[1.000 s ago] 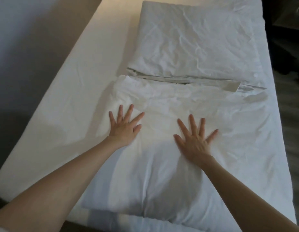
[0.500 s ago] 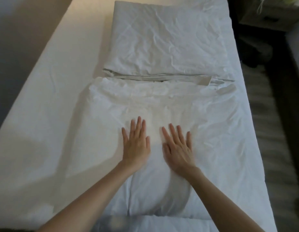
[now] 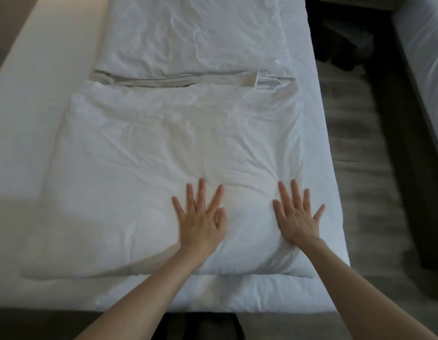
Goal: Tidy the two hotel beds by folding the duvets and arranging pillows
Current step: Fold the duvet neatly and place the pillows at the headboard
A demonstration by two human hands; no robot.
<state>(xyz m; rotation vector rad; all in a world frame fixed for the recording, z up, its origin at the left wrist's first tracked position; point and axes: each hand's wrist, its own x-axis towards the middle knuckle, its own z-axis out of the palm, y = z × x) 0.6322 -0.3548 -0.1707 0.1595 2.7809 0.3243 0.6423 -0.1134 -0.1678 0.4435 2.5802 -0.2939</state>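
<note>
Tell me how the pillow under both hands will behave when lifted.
Probably floppy: the pillow dents and creases around the left hand and right hand. Likely light for its bulk, being puffy. Unlikely to roll: it lies flat on the sheet.

I am working in dim, cool, bluish light with no glare anywhere; the folded duvet [image 3: 164,148] is reading a flat grey-white. A warmer beige tone is showing along the far left edge of the mattress [image 3: 48,33]. A broad dull shadow is lying over its near left part, and my left forearm [image 3: 144,290] is casting a soft dark wedge to its left. My right hand [image 3: 296,222] is smearing slightly at the fingertips; my left hand [image 3: 200,224] is looking sharper. The floor [image 3: 360,148] is streaking with motion blur, and the wide lens is bowing the mattress edges.
</note>
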